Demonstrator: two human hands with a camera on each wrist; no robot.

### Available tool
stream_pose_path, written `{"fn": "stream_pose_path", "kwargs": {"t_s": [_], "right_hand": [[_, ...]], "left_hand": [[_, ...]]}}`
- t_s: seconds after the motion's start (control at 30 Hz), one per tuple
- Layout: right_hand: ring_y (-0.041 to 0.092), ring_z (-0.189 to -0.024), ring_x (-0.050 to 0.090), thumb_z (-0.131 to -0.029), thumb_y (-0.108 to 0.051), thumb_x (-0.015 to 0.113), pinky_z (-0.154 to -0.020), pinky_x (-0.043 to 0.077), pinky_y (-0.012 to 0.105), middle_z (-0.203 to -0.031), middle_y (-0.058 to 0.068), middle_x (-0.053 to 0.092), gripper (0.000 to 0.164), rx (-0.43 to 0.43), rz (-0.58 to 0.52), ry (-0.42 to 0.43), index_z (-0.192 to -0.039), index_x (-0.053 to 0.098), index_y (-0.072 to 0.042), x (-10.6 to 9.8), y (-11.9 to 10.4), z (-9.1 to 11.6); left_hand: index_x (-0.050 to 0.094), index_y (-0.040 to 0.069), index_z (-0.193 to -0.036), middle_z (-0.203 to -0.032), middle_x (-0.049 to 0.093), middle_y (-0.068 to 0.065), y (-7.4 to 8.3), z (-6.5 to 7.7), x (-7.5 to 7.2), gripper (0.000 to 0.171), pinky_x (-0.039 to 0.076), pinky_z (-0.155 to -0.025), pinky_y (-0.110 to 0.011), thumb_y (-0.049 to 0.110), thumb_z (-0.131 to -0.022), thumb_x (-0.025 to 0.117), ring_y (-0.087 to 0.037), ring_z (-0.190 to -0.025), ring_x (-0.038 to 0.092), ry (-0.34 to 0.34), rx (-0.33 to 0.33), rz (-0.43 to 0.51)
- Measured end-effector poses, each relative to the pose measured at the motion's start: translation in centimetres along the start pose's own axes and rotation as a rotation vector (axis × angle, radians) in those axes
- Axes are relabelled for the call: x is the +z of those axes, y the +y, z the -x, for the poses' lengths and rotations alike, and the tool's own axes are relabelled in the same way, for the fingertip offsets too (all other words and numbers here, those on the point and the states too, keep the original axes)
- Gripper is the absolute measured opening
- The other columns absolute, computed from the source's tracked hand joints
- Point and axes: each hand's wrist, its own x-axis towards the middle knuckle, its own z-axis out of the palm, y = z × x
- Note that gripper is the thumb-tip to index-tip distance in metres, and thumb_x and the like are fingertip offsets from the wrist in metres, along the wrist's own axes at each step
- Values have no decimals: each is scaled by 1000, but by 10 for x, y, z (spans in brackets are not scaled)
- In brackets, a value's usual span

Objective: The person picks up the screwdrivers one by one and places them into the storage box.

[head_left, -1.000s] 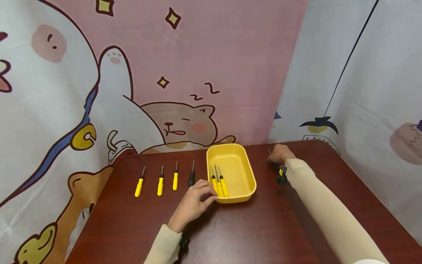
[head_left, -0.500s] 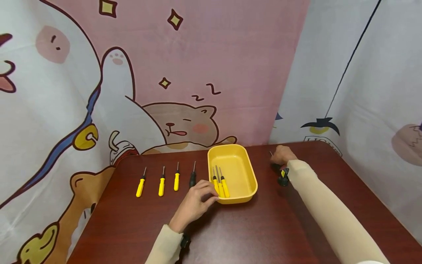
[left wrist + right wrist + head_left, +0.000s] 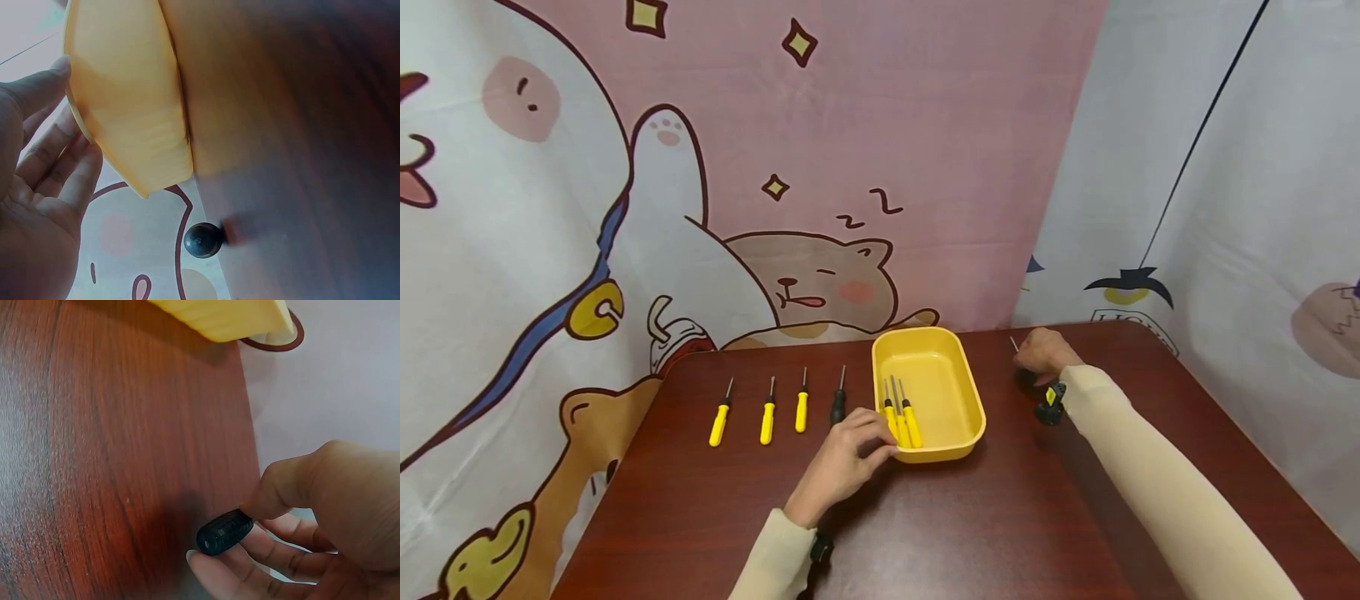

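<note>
My left hand (image 3: pixel 844 457) pinches the near left rim of a yellow plastic tray (image 3: pixel 961 417); in the left wrist view its thumb and fingertips lie on either side of that rim. Several yellow-handled screwdrivers (image 3: pixel 911 425) lean inside the tray's left side. To the right of the tray, my right hand (image 3: pixel 1043 352) holds a screwdriver with a black handle (image 3: pixel 224 532), pinched between thumb and fingers close over the table. Its thin metal shaft (image 3: pixel 1014 343) pokes out past the fingers in the head view, while the handle is hidden there.
Left of the tray, a row of screwdrivers lies on the dark red table (image 3: pixel 985 533): three yellow-handled, one of them a yellow screwdriver (image 3: pixel 767 423), and a black screwdriver (image 3: pixel 838 407) beside my left hand. A printed cartoon curtain (image 3: pixel 955 167) hangs behind the table.
My right hand has risen slightly and shifted a little to the right with the black screwdriver. My left hand keeps its hold on the tray, which has stayed in place.
</note>
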Motion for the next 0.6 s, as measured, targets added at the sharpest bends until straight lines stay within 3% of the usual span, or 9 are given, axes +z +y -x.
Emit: {"fn": "stream_pose_path", "kwargs": {"t_s": [0.27, 0.6], "right_hand": [[23, -68, 70, -91, -14, 61, -65, 64, 37, -80, 6, 56, 9, -48, -13, 6, -87, 60, -6, -4, -15, 12], [25, -81, 64, -93, -16, 65, -69, 62, 37, -93, 12, 62, 18, -112, 7, 13, -103, 61, -3, -8, -43, 27]], "left_hand": [[75, 22, -94, -108, 74, 1, 0, 0, -1, 8, 58, -94, -32, 23, -89, 81, -8, -108, 61, -6, -18, 7], [74, 22, -95, -110, 73, 1, 1, 0, -2, 9, 57, -94, -31, 23, -89, 81, -8, -109, 60, -17, -39, 10]]}}
